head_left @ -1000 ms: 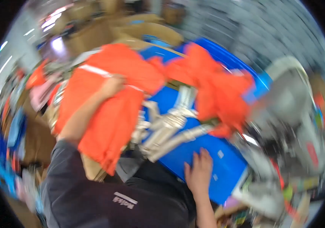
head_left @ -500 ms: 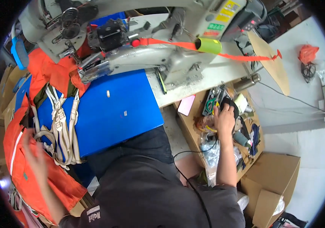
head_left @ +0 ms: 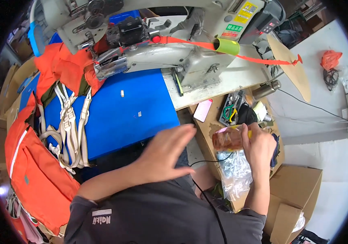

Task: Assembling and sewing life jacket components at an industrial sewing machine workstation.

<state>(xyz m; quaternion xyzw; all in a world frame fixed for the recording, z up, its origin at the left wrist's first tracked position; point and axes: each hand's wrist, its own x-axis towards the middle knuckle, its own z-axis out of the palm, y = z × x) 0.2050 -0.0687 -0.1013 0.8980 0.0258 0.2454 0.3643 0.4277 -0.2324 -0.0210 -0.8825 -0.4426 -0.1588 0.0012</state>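
Observation:
My right hand (head_left: 260,147) is closed around the right end of a see-through bottle (head_left: 227,139) with reddish-brown colouring and some yellow. The bottle lies sideways in the hand above the cardboard-brown side table; its cap end is mostly hidden by my fingers. My left hand (head_left: 163,153) is held over my lap, beside the blue board's near edge, with thumb and fingers apart and nothing in it. On the left, an orange fabric piece (head_left: 40,175) with cream webbing straps (head_left: 69,116) lies partly on the blue board (head_left: 117,118) and hangs over its edge.
A grey sewing machine (head_left: 161,57) spans the far side, with an orange strap (head_left: 259,61) running across it. On the side table are a pink phone (head_left: 202,110), a tool tray (head_left: 230,107) and a clear plastic bag (head_left: 237,175). An open cardboard box (head_left: 293,191) stands at lower right.
My left hand has come from the orange fabric rightward to above my lap. My right hand has moved from the dark item near the tool tray nearer to me and gripped the bottle.

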